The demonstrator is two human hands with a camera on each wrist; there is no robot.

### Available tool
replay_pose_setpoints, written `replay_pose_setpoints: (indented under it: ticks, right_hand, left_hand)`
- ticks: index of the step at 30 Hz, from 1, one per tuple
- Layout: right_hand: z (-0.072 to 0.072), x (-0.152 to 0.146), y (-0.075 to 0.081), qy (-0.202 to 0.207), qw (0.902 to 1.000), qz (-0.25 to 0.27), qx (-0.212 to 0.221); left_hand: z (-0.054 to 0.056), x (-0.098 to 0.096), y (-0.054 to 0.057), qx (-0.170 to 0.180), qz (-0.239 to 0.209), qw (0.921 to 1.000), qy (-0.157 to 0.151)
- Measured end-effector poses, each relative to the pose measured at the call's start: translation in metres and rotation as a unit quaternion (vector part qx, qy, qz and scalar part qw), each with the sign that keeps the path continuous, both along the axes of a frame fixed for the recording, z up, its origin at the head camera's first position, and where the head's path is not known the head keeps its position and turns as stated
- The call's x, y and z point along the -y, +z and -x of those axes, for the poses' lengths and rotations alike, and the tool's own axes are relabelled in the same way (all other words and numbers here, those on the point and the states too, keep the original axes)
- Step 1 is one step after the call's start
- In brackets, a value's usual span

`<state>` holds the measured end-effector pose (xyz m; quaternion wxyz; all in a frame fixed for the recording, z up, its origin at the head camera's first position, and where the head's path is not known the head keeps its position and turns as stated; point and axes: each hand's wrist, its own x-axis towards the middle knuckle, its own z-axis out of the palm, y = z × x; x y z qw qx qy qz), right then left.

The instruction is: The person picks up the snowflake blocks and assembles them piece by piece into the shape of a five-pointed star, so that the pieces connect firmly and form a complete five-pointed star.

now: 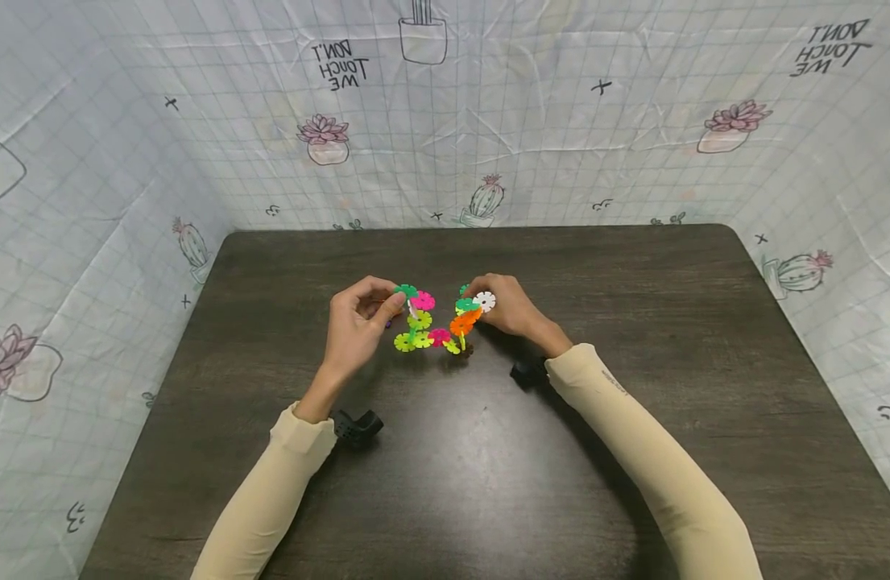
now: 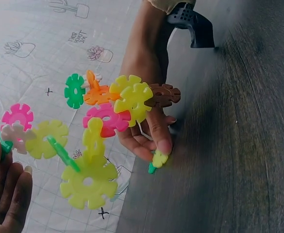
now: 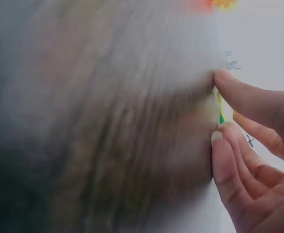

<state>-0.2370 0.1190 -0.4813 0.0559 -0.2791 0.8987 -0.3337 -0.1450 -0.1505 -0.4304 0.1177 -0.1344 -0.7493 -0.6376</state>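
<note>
A chain of linked plastic snowflake discs hangs between the hands, with a pink disc (image 1: pixel 439 337), an orange disc (image 1: pixel 462 324) and a white disc (image 1: pixel 485 301) among them. My left hand (image 1: pixel 359 318) pinches a green disc (image 2: pixel 5 141) at the chain's left end between thumb and fingers. My right hand (image 1: pixel 508 304), beside the chain's other end, pinches a small yellow disc (image 2: pixel 160 159) with a green disc (image 2: pixel 152 168) against it. In the left wrist view this pair appears apart from the chain. A brown disc (image 2: pixel 165 95) juts from the chain. The right fingers (image 3: pixel 229 167) partly hide their pieces.
The dark wood-grain table (image 1: pixel 488 483) lies under both hands. Behind it and at the sides hangs a white printed cloth (image 1: pixel 546 121). Black wrist devices (image 1: pixel 358 427) sit under both cuffs. Blurred table surface fills much of the right wrist view.
</note>
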Motion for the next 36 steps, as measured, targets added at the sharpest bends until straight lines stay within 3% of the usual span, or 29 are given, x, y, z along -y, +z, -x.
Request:
replay_pose_setpoints:
  ticks: [4,8,19,27,36]
  right_hand:
    - [-0.002,-0.007,-0.002,-0.03,0.9993,0.016,0.017]
    - [-0.007,-0.017,0.003,-0.061,0.9951,0.064,0.046]
    - [-0.026,-0.038,0.056,-0.098,0.9771,0.184,0.042]
    - [-0.041,-0.04,0.076,-0.094,0.9762,0.194,0.027]
    - [-0.058,-0.038,0.087,-0.077,0.9783,0.192,0.004]
  left_hand:
    - [0.0,-0.001,0.0,0.001,0.001,1.0,0.002]
    - [0.0,-0.002,0.0,0.002,-0.002,1.0,-0.005]
    - [-0.002,-0.008,-0.001,-0.001,0.008,1.0,-0.004]
    - [-0.004,-0.014,0.0,-0.003,0.018,0.9998,-0.008]
    - [-0.005,-0.021,0.002,-0.009,0.027,0.9995,-0.014]
